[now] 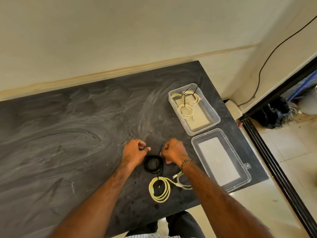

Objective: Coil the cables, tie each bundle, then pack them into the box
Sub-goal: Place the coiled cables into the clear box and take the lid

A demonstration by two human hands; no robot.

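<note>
A coiled black cable (153, 163) lies on the dark table (68, 126) between my hands. My left hand (135, 151) grips the coil's upper left side with curled fingers. My right hand (175, 150) pinches a thin black zip tie (160, 149) that stands up from the coil's top. Nearer to me lies a yellow coiled cable (160, 190) with a black tie on it, and a whitish coiled cable (181, 181) sits partly under my right forearm. The clear plastic box (212, 121) at the right holds cream cable bundles (186, 107) with black ties.
The box's clear lid (223, 162) lies flat on the table just in front of the box, close to my right wrist. The table's right edge runs beside the box and lid. A wall stands behind the table. A black cord (267, 62) hangs down the right wall.
</note>
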